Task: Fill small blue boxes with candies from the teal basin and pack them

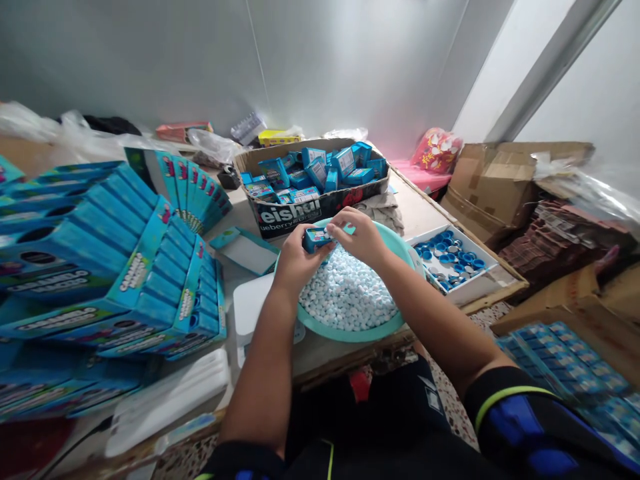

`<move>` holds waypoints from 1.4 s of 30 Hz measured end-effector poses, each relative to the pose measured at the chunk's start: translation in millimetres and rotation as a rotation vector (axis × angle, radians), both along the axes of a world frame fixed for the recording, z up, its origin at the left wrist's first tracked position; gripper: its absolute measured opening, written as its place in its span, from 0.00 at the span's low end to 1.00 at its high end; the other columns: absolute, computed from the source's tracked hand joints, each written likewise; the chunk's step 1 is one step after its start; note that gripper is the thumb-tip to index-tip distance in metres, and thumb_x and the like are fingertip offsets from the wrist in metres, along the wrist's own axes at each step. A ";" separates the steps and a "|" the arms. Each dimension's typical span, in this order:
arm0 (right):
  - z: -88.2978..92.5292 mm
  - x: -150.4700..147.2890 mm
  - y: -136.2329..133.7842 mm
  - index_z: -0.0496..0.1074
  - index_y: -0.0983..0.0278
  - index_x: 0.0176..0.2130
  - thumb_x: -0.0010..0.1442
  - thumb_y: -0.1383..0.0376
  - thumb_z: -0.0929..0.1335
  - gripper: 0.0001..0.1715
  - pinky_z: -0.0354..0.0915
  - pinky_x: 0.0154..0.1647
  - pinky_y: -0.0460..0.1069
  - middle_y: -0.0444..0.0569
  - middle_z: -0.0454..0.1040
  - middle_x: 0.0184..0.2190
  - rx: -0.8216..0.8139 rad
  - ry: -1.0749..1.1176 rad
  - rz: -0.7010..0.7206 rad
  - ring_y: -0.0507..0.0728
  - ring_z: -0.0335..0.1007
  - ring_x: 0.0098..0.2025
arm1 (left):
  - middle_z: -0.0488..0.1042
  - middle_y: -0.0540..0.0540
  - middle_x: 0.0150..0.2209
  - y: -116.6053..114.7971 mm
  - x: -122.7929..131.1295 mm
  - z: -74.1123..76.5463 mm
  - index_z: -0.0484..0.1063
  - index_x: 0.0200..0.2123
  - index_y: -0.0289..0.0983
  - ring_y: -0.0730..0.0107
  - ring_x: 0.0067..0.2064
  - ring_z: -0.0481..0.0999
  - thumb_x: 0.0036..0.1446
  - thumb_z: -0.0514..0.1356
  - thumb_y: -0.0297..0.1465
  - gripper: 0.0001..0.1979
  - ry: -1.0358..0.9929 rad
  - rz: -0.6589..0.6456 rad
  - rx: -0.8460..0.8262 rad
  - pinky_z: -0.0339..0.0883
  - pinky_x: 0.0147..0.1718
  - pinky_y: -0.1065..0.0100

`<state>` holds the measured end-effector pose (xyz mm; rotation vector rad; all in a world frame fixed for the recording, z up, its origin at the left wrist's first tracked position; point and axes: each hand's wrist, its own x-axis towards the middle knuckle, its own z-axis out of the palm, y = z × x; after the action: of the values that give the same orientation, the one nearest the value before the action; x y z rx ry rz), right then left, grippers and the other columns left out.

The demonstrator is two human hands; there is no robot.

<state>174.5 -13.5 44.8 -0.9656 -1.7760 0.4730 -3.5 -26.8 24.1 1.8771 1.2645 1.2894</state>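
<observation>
The left hand (296, 261) curls around a small blue box (316, 240), the right hand (357, 237) pinches its far end, and the box sits just above a teal basin (350, 332) of blue-and-white candies (347, 295) on the bench (425, 213).

A tub (350, 335) full of candies (347, 293) sits in the middle of the table (425, 213).
Behind it is a carton (285, 215) of little boxes. A tray (480, 283) of caps is on its right. Big piles of boxes (100, 253) are on the left.
</observation>
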 end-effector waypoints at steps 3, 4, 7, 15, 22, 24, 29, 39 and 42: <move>0.0 -2.1 0.1 0.77 0.60 0.32 0.61 0.59 0.74 0.09 0.69 0.45 0.53 0.48 0.74 0.35 -0.012 -0.005 0.018 0.57 0.71 0.40 | 0.80 0.46 0.41 -0.5 -0.2 1.0 0.74 0.45 0.39 0.61 0.42 0.78 0.51 0.71 0.45 0.23 0.009 0.016 0.006 0.71 0.42 0.63; -0.4 -2.4 1.0 0.77 0.60 0.31 0.60 0.60 0.75 0.08 0.69 0.45 0.53 0.47 0.74 0.35 -0.014 -0.002 0.014 0.57 0.71 0.40 | 0.80 0.46 0.41 -0.6 -0.2 1.1 0.74 0.45 0.39 0.61 0.42 0.78 0.51 0.71 0.45 0.23 0.013 0.024 0.009 0.72 0.42 0.63; -2.2 -1.1 4.8 0.76 0.60 0.30 0.58 0.65 0.73 0.05 0.70 0.46 0.53 0.46 0.76 0.33 -0.019 0.010 -0.043 0.57 0.72 0.38 | 0.80 0.46 0.40 -0.4 -0.4 -0.2 0.74 0.45 0.40 0.62 0.41 0.78 0.50 0.72 0.46 0.24 0.013 0.032 0.003 0.72 0.42 0.64; -2.7 1.0 4.5 0.77 0.59 0.32 0.55 0.70 0.71 0.05 0.71 0.47 0.55 0.46 0.80 0.33 -0.059 0.040 -0.069 0.59 0.76 0.39 | 0.80 0.45 0.42 5.7 -1.3 -6.6 0.74 0.47 0.40 0.62 0.41 0.79 0.50 0.72 0.46 0.25 -0.023 0.023 -0.019 0.72 0.39 0.65; 6.2 4.2 1.5 0.76 0.57 0.42 0.63 0.60 0.67 0.09 0.70 0.59 0.58 0.47 0.80 0.42 -0.123 0.316 0.076 0.60 0.77 0.50 | 0.80 0.46 0.41 7.3 -2.0 -9.4 0.73 0.48 0.41 0.62 0.41 0.80 0.49 0.73 0.48 0.28 -0.052 -0.006 -0.056 0.73 0.39 0.65; 7.8 3.5 2.9 0.75 0.57 0.47 0.65 0.54 0.65 0.15 0.68 0.63 0.60 0.49 0.80 0.47 -0.160 0.457 0.208 0.61 0.75 0.56 | 0.80 0.46 0.42 5.6 -1.7 -7.6 0.73 0.48 0.41 0.62 0.42 0.80 0.49 0.73 0.47 0.27 -0.033 -0.030 -0.037 0.73 0.40 0.65; 4.6 -3.0 3.1 0.71 0.54 0.58 0.62 0.41 0.69 0.32 0.63 0.69 0.64 0.49 0.75 0.59 -0.206 0.505 0.510 0.64 0.68 0.65 | 0.80 0.48 0.42 3.2 -0.3 -5.6 0.72 0.48 0.43 0.62 0.42 0.80 0.50 0.72 0.46 0.25 -0.008 -0.084 -0.090 0.73 0.42 0.64; -5.8 4.3 12.7 0.63 0.54 0.64 0.64 0.47 0.64 0.34 0.51 0.75 0.67 0.50 0.64 0.70 -0.255 0.335 0.281 0.65 0.56 0.73 | 0.81 0.46 0.44 1.0 0.4 -3.1 0.71 0.50 0.41 0.60 0.44 0.80 0.54 0.70 0.45 0.25 0.023 -0.011 -0.078 0.71 0.42 0.63; -12.3 0.9 18.9 0.58 0.59 0.69 0.65 0.48 0.62 0.39 0.50 0.76 0.66 0.54 0.60 0.72 -0.313 0.272 0.333 0.64 0.52 0.75 | 0.80 0.46 0.44 1.4 -1.5 -4.9 0.71 0.51 0.42 0.60 0.43 0.80 0.53 0.71 0.45 0.26 0.046 -0.042 -0.057 0.72 0.42 0.63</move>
<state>175.4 5.3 32.5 -0.7694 -1.6446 1.0679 -5.0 -25.5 19.3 1.8923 1.2651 1.1829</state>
